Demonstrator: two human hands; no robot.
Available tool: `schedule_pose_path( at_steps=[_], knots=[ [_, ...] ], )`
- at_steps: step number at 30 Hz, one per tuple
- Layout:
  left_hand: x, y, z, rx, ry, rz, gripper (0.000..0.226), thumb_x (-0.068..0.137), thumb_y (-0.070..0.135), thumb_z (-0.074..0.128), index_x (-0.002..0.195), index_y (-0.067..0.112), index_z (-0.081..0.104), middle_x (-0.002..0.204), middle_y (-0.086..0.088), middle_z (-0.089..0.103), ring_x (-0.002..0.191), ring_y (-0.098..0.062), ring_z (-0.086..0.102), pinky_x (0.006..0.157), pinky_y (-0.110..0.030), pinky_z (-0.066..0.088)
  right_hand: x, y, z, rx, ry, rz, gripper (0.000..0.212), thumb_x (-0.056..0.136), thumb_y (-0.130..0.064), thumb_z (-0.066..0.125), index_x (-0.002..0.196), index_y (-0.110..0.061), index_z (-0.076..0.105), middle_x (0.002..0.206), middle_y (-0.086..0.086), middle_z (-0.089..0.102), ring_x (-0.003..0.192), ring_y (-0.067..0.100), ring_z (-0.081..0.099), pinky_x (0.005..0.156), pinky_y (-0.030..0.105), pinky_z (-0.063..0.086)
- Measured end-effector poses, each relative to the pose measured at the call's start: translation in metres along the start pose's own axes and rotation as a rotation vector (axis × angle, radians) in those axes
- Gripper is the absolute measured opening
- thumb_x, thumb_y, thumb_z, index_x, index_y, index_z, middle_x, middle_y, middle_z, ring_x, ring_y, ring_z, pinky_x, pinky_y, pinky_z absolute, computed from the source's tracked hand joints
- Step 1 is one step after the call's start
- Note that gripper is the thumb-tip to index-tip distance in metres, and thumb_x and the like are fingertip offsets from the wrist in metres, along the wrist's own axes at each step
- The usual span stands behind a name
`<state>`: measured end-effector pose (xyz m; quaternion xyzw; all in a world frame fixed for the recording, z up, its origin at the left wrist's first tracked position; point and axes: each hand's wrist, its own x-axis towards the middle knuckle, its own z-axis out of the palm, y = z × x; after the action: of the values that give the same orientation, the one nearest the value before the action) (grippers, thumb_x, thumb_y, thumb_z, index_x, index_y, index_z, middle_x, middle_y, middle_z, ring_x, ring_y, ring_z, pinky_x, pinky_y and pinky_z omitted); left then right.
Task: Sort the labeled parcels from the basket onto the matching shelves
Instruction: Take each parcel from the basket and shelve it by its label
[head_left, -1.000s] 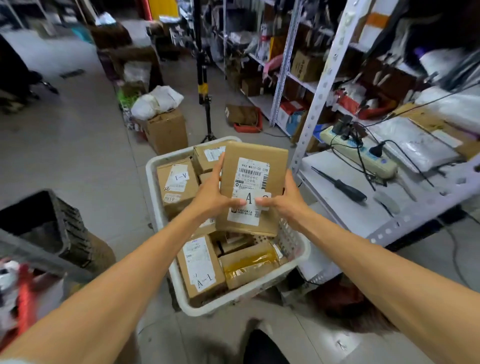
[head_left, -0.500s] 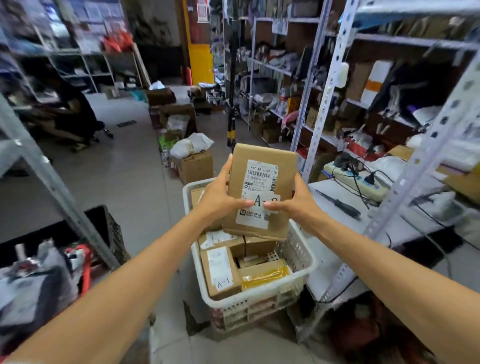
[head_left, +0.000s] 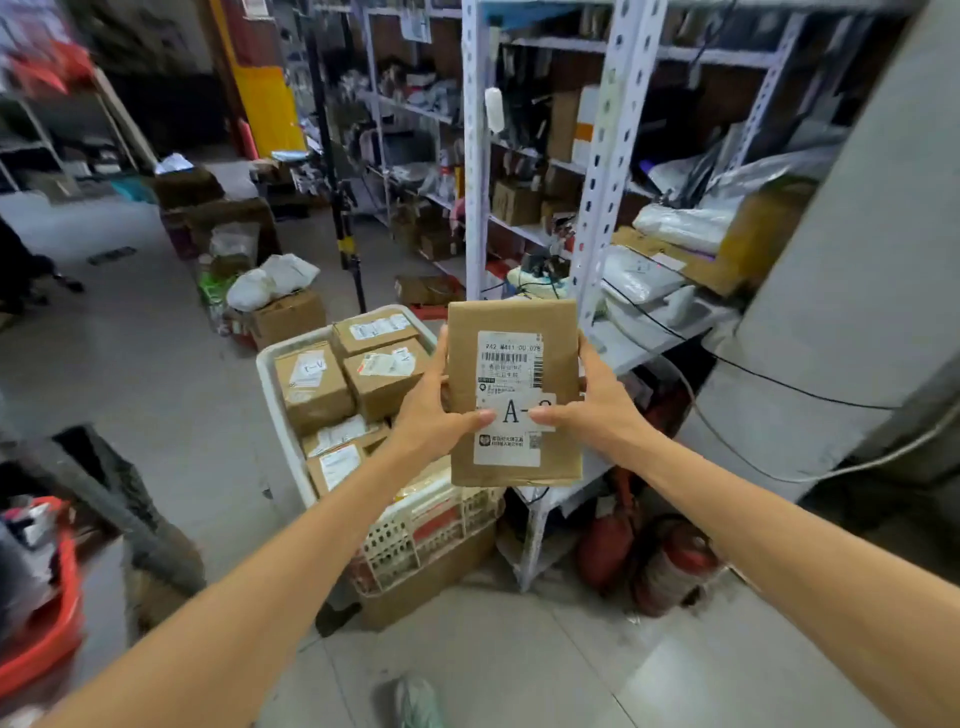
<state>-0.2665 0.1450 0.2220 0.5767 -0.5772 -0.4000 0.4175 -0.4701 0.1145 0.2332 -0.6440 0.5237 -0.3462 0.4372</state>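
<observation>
Parcel lifted clear of basket; head has swung up toward the racks.
Left hand (head_left: 428, 410) and right hand (head_left: 602, 410) clamp the flat brown cardboard parcel (head_left: 514, 374) by its side edges, now raised above the white plastic basket's (head_left: 267, 384) right rim. A thumb hides the label's digit after "A-". Shelving it on the white perforated-steel shelving (head_left: 608, 156) beyond the basket comes next.

One wide-angle view from the person's head faces forward and down. The left hand (head_left: 431, 415) and right hand (head_left: 597, 410) hold the parcel (head_left: 514, 395) near, mid-frame. The basket (head_left: 270, 395) lies below, shelves (head_left: 610, 156) stand right, and floor (head_left: 130, 353) spreads left.
</observation>
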Motion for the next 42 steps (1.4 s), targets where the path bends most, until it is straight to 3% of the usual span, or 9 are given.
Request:
schedule_pose_path(
  at_steps=[6,10,14,17,20,24,27,33,42],
  knots=[
    [0.013,0.048,0.095,0.011,-0.203,0.092,0.107,0.077,0.012,0.078,0.148,0.047,0.007,0.118,0.004,0.054,0.119,-0.018,0.054,0.099,-0.044,0.048,-0.060,0.026,-0.093,-0.001,0.219,0.074,0.122,0.047,-0.033,0.087,0.148,-0.040,0.019,0.124,-0.009,0.062,0.112,0.014,0.061,0.097,0.047,0.050],
    [0.018,0.090,0.171,-0.030,-0.419,0.181,0.101,0.078,0.007,0.076,0.150,0.038,0.011,0.115,0.006,0.054,0.113,-0.015,0.055,0.097,-0.035,0.048,-0.114,0.038,-0.156,0.021,0.416,0.127,0.118,0.055,-0.006,0.086,0.147,-0.037,0.021,0.120,-0.004,0.065,0.110,0.017,0.063,0.094,0.048,0.051],
    [0.016,0.125,0.250,-0.084,-0.674,0.258,0.106,0.075,0.008,0.078,0.151,0.040,0.011,0.127,0.003,0.054,0.121,-0.016,0.051,0.101,-0.038,0.046,-0.178,0.045,-0.210,0.033,0.622,0.226,0.123,0.061,0.020,0.073,0.153,-0.032,0.008,0.119,0.001,0.061,0.104,0.018,0.065,0.080,0.040,0.058],
    [0.000,0.155,0.306,-0.115,-0.894,0.330,0.109,0.074,0.008,0.078,0.151,0.039,0.009,0.117,0.006,0.054,0.119,-0.020,0.054,0.098,-0.041,0.049,-0.233,0.044,-0.237,0.069,0.801,0.311,0.120,0.066,0.025,0.064,0.153,-0.029,0.001,0.115,0.003,0.060,0.097,0.019,0.065,0.061,0.027,0.057],
    [-0.027,0.182,0.354,-0.139,-1.090,0.394,0.109,0.075,0.004,0.076,0.151,0.041,0.008,0.112,0.010,0.055,0.113,-0.018,0.056,0.091,-0.036,0.054,-0.287,0.043,-0.248,0.068,1.008,0.402,0.118,0.067,0.018,0.070,0.153,-0.029,0.005,0.118,0.000,0.057,0.103,0.020,0.062,0.070,0.032,0.060],
    [-0.070,0.201,0.405,-0.157,-1.297,0.472,0.113,0.074,0.003,0.076,0.149,0.048,0.005,0.114,0.001,0.063,0.111,-0.020,0.061,0.092,-0.045,0.053,-0.349,0.037,-0.241,-0.010,1.230,0.470,0.107,0.070,0.005,0.078,0.149,-0.029,0.016,0.124,-0.005,0.054,0.105,0.011,0.057,0.075,0.025,0.056],
    [-0.108,0.209,0.428,-0.161,-1.481,0.509,0.111,0.075,0.002,0.075,0.147,0.052,0.007,0.119,-0.002,0.062,0.113,-0.023,0.061,0.088,-0.048,0.055,-0.392,0.034,-0.222,0.007,1.419,0.515,0.102,0.071,0.008,0.073,0.148,-0.033,0.021,0.118,-0.001,0.060,0.100,0.014,0.061,0.076,0.035,0.059],
    [-0.191,0.203,0.449,-0.173,-1.815,0.522,0.106,0.074,0.003,0.075,0.145,0.054,0.016,0.120,-0.006,0.061,0.109,-0.022,0.063,0.088,-0.052,0.054,-0.460,0.016,-0.157,-0.011,1.728,0.627,0.101,0.065,0.023,0.058,0.145,-0.031,0.028,0.101,0.005,0.063,0.087,0.017,0.063,0.056,0.026,0.053],
    [-0.331,0.174,0.413,-0.159,-2.177,0.706,0.107,0.074,-0.004,0.073,0.148,0.046,0.017,0.115,-0.003,0.062,0.097,-0.015,0.065,0.086,-0.043,0.056,-0.529,-0.014,-0.021,-0.027,2.216,0.782,0.098,0.066,0.003,0.081,0.143,-0.031,0.032,0.102,-0.021,0.059,0.091,0.001,0.059,0.077,0.022,0.052]
  ],
)
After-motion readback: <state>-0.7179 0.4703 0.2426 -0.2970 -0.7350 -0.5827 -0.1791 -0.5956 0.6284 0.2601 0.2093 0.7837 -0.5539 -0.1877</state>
